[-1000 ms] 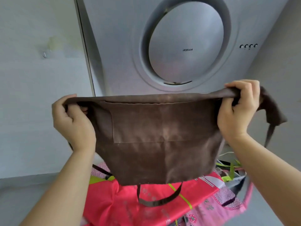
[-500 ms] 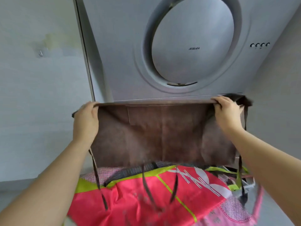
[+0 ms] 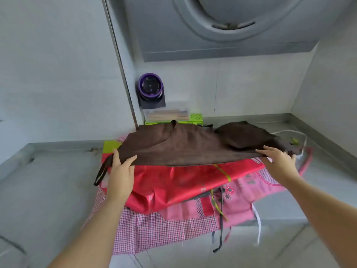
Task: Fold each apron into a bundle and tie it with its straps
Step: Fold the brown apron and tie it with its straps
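A brown apron (image 3: 185, 146) lies spread on top of a pile of other aprons on the steel counter. My left hand (image 3: 120, 167) grips its near left edge, thumb on top. My right hand (image 3: 278, 154) holds its near right edge, fingers spread over the cloth. A dark strap (image 3: 100, 174) dangles from the brown apron's left corner. Under it lie a red apron (image 3: 173, 182) with a yellow-green stripe and a pink checked apron (image 3: 164, 227) with several straps hanging over the counter's front.
The steel counter (image 3: 48, 190) has a raised rim at the back and right. Against the back wall stand a purple-topped device (image 3: 150, 89), a clear box (image 3: 166, 113) and a green block (image 3: 197, 118). A range hood (image 3: 222, 26) hangs overhead. A white cord (image 3: 289, 132) lies at the right.
I have lowered the brown apron from in front of the hood down onto the pile, and my view has tilted down to the counter.
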Demonstrator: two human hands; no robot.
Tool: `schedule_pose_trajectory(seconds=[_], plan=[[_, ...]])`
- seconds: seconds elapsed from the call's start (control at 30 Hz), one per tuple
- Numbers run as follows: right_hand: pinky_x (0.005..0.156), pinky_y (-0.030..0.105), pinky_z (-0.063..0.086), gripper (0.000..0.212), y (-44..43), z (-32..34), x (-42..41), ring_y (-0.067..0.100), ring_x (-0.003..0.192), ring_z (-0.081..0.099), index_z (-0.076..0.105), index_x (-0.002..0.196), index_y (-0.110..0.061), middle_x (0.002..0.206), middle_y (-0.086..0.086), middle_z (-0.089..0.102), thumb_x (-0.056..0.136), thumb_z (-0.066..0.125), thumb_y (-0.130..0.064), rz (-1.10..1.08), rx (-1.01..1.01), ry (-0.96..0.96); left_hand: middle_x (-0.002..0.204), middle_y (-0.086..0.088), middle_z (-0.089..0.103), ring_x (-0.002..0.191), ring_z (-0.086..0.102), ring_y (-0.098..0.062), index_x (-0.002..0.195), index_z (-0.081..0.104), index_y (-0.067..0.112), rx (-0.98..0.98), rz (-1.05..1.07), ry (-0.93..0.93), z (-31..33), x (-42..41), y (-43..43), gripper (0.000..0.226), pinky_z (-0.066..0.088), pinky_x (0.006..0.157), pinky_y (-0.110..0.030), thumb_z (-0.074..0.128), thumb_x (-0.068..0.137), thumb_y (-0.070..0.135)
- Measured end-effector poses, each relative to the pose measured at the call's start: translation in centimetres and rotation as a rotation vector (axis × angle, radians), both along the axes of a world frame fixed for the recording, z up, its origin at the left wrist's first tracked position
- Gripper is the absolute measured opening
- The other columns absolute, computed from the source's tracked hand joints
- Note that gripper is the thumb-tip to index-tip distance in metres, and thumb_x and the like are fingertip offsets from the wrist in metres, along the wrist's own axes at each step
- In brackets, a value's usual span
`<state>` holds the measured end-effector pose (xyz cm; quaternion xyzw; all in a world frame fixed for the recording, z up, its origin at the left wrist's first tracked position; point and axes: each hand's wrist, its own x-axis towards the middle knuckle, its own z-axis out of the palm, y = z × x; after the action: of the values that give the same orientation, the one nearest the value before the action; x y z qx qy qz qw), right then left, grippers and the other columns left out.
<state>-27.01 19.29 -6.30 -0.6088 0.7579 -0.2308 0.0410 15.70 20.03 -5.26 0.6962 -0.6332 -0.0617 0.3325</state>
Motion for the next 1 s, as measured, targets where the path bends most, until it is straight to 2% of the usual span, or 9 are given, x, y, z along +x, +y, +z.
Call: schedule_pose_trajectory(seconds=[0.1,0.23,0.37,0.43,0.5,0.67,0.77,0.9,1.0], plan=[[0.104,0.045,0.023,0.027,1.6,-3.3,0.3,0.029,0.127,0.044,0.063,0.119,-0.037,0.143,-0.003,0.047,0.095,0.052,-0.030,0.010,0.225,0.059,0.154,-0.028,0.018,0.130,0.043,-0.039,0.129,0.060,0.018,0.386,-0.025,-0.060,-3.7,1.2,1.3,0.032,0.029,0.109,-0.036,0.047,0.100,0.017],[0.103,0.041,0.035,0.029,3.2,-4.6,0.1,0.028,0.123,0.046,0.062,0.121,-0.036,0.134,-0.003,0.053,0.097,0.047,-0.031,0.065,0.404,0.155,0.136,-0.021,0.050,0.124,0.049,-0.034,0.128,0.061,0.019,0.580,-0.133,-0.177,-5.1,2.4,2.5,0.032,0.035,0.108,-0.035,0.048,0.099,0.021],[0.092,0.031,0.047,0.030,3.5,-1.3,0.4,0.024,0.101,0.058,0.062,0.114,-0.017,0.119,0.005,0.062,0.095,0.040,-0.010,0.112,0.647,0.406,0.129,-0.013,0.060,0.115,0.057,-0.027,0.126,0.059,0.008,0.789,-0.189,-0.360,-0.5,1.6,2.1,0.034,0.044,0.089,-0.028,0.042,0.101,0.025],[0.085,0.031,0.052,0.026,3.1,1.0,0.3,0.022,0.087,0.061,0.058,0.110,-0.004,0.104,0.008,0.064,0.090,0.042,-0.004,0.084,0.857,0.364,0.128,-0.010,0.060,0.108,0.064,-0.022,0.129,0.052,0.008,1.019,-0.175,-0.439,2.9,1.3,1.3,0.037,0.050,0.072,-0.024,0.037,0.103,0.030],[0.079,0.030,0.056,0.022,2.4,2.9,0.1,0.022,0.084,0.069,0.052,0.108,0.002,0.094,0.010,0.070,0.088,0.043,-0.002,0.055,0.984,0.217,0.126,-0.012,0.062,0.103,0.068,-0.022,0.135,0.043,0.007,1.141,-0.132,-0.400,5.7,1.0,0.5,0.041,0.056,0.072,-0.028,0.037,0.103,0.032],[0.050,0.018,0.050,0.020,0.6,3.6,0.9,0.014,0.064,0.066,0.055,0.084,-0.002,0.071,0.003,0.065,0.089,0.036,-0.001,0.022,0.899,0.167,0.119,-0.014,0.065,0.106,0.065,-0.026,0.121,0.057,0.002,0.880,-0.063,-0.538,4.8,0.6,-2.5,0.036,0.051,0.069,-0.025,0.043,0.101,0.028],[0.065,0.025,0.055,0.025,-0.8,1.2,0.9,0.016,0.065,0.065,0.053,0.105,0.003,0.075,0.005,0.063,0.090,0.034,-0.005,-0.015,0.912,0.197,0.129,-0.015,0.058,0.118,0.054,-0.032,0.125,0.058,0.007,0.679,-0.070,-0.571,1.4,0.8,-5.0,0.039,0.043,0.097,-0.038,0.039,0.102,0.032],[0.097,0.030,0.046,0.040,-3.2,-0.5,0.5,0.025,0.114,0.057,0.040,0.134,0.000,0.126,0.014,0.054,0.095,0.034,-0.008,-0.091,0.945,0.266,0.124,-0.009,0.057,0.115,0.054,-0.031,0.124,0.059,0.019,0.368,-0.098,-0.653,-0.5,-0.5,-8.3,0.034,0.043,0.088,-0.040,0.036,0.102,0.032],[0.082,0.028,0.052,0.029,-4.8,-2.5,-0.3,0.021,0.090,0.057,0.047,0.119,-0.005,0.095,0.006,0.051,0.092,0.038,-0.012,-0.104,0.940,0.319,0.122,-0.007,0.053,0.113,0.052,-0.028,0.121,0.059,0.020,0.301,-0.143,-0.773,-1.9,-1.7,-11.2,0.032,0.042,0.085,-0.039,0.036,0.102,0.031]])
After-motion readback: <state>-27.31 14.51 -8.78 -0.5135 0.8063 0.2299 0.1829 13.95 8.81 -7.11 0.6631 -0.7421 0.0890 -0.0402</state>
